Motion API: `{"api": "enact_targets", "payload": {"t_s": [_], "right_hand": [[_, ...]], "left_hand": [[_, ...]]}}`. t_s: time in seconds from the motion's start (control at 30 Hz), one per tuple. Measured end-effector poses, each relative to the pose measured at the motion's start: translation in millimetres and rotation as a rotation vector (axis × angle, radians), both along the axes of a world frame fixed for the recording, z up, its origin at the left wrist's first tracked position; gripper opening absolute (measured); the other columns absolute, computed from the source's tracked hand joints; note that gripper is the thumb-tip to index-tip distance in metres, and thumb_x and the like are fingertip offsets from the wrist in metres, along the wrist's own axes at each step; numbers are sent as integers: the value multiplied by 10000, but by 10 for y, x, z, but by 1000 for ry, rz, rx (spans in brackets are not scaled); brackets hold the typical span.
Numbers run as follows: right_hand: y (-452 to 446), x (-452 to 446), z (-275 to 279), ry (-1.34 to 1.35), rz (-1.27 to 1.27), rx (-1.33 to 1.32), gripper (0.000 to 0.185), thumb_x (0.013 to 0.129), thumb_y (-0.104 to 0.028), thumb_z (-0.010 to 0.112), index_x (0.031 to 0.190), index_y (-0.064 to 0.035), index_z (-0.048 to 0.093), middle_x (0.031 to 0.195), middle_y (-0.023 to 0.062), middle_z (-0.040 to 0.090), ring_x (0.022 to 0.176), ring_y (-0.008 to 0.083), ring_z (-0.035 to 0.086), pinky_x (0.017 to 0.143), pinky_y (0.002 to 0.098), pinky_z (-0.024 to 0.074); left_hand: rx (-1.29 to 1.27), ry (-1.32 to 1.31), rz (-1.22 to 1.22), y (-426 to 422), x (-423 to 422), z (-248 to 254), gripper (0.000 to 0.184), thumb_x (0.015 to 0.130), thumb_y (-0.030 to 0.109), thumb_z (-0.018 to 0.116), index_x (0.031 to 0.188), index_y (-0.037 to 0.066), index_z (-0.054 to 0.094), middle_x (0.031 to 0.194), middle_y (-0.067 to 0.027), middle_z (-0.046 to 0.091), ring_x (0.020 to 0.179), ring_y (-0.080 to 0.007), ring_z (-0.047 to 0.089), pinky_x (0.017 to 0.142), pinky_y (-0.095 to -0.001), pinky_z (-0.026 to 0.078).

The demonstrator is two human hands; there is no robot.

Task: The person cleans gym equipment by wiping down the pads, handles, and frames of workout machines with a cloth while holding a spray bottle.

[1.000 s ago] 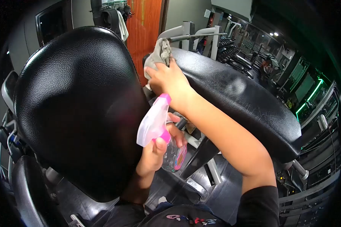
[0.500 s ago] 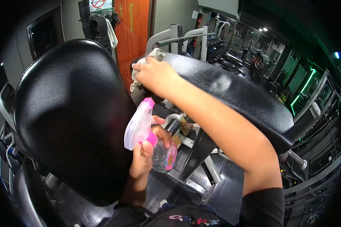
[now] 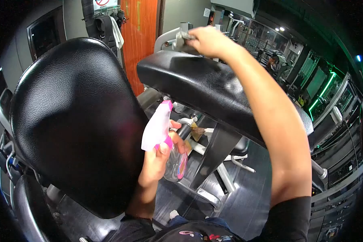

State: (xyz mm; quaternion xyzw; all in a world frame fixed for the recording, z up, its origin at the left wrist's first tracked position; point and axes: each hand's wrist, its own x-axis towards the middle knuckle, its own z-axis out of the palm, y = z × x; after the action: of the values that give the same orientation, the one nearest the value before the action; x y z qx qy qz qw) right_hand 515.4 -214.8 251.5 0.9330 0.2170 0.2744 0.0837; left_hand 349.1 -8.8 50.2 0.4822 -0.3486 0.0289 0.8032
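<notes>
My left hand [image 3: 159,159] is wrapped round the neck of a clear spray bottle [image 3: 174,164] with a pink and whitish trigger head. It holds the bottle between the two black pads, near the middle of the view. My right hand [image 3: 209,40] grips a crumpled greyish cloth [image 3: 182,41] at the far edge of the black padded bench [image 3: 189,78]. The fingers are bent over the cloth and partly blurred. The arm reaches across above the bench pad, whose top has a glossy shine.
A large black backrest [image 3: 68,121] stands close on the left. Under the bench are a metal frame [image 3: 226,177] and dark floor [image 3: 246,201]. An orange-brown door [image 3: 139,40] is behind, and gym machines with a green light strip [image 3: 322,97] line the right.
My right hand and the cloth have moved from the bench's near left end up and right to its far edge. The spray bottle has shifted slightly up and right in my left hand.
</notes>
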Motion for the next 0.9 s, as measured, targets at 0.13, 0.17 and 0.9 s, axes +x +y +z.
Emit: {"api": "enact_targets", "payload": {"t_s": [0.13, 0.17, 0.9], "right_hand": [[-31, -429, 529, -190, 145, -12, 247, 891, -244, 587, 1063, -70, 621, 916, 186, 668, 880, 383, 645, 758, 468, 507], [-47, -603, 632, -221, 129, -44, 203, 897, -222, 585, 1028, -70, 615, 895, 188, 663, 863, 379, 643, 732, 464, 502], [-671, -1327, 511, -162, -105, -433, 102, 828, -163, 615, 892, -96, 658, 799, 98, 683, 806, 266, 700, 688, 389, 558]], "left_hand": [[-3, 22, -21, -15, 44, -38, 778, 916, 623, 504, 1250, -71, 393, 758, -76, 573, 758, -165, 593, 742, -321, 479], [-3, 19, -21, -21, 43, -31, 780, 916, 628, 497, 1246, -70, 394, 759, -74, 572, 759, -162, 589, 747, -322, 476], [149, 139, 96, -52, 9, 943, 693, 930, 656, 434, 1134, 3, 547, 665, -48, 570, 657, -189, 640, 680, -329, 512]]}}
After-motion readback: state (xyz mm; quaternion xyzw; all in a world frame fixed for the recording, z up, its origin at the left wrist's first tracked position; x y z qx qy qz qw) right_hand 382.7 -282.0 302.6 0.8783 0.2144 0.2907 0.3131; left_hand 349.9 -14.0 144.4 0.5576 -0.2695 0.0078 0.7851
